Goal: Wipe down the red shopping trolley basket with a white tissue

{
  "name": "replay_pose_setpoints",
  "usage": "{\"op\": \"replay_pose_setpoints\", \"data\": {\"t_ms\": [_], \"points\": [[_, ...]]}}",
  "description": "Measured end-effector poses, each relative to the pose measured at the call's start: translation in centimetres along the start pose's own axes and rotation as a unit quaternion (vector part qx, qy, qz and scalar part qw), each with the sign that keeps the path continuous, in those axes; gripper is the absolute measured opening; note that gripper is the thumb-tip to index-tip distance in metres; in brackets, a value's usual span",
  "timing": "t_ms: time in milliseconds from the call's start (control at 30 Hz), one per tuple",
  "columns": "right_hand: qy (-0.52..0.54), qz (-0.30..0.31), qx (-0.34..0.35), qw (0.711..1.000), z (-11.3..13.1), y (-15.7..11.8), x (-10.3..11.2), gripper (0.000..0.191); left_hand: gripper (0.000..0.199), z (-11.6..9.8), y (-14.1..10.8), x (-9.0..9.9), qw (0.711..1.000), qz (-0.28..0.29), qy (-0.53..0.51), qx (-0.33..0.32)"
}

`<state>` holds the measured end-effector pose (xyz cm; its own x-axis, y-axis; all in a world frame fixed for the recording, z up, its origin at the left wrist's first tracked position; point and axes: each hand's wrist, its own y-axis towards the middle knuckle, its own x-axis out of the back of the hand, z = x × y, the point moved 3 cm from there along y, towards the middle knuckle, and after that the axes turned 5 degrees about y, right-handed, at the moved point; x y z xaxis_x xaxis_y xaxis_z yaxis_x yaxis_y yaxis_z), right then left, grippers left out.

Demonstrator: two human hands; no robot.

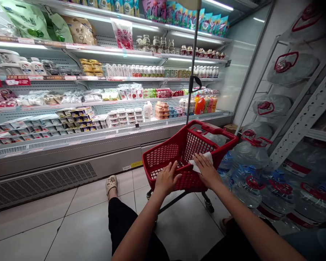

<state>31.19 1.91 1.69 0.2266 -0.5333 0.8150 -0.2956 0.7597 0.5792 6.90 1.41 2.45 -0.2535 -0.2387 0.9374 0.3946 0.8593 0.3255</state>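
Over red cart point(163, 159), hands point(166, 179) outstretched

Bare left hand point(167, 177): palm down, fingers loosely spread, thumb angled inward. Bare right hand point(205, 169): palm down, flattened, fingers extended forward and leftward. Slim bare left forearm point(142, 224), slim bare right forearm point(240, 210) reach forward, converging; hands apart.

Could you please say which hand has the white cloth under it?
The right hand: its fingers lie over the white cloth on the red cart's rim, while no cloth shows under the left hand.
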Motion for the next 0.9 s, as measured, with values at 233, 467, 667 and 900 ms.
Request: {"op": "replay_pose_setpoints", "data": {"t_ms": [233, 467, 667, 900], "points": [[0.118, 0.042, 0.044, 0.991, 7.1, -0.5, -4.2, 0.071, 0.097, -3.4, -1.1, 1.0, 0.985, -0.031, -0.092, -0.140], [0.195, 0.041, 0.105, 0.974, 12.4, -2.4, -3.7, 0.070, 0.086, 0.8, -1.9, 2.5, 0.975, 0.015, -0.057, -0.213], [0.144, 0.070, 0.097, 0.982, 6.7, 0.2, -3.2, 0.066, 0.066, 7.1, -1.1, 1.9, 0.993, 0.076, 0.012, -0.087], [0.047, 0.064, -0.012, 0.997, -0.7, 3.3, -5.3, 0.063, 0.062, 7.3, -0.8, 1.5, 0.997, 0.061, 0.042, -0.034]]}}
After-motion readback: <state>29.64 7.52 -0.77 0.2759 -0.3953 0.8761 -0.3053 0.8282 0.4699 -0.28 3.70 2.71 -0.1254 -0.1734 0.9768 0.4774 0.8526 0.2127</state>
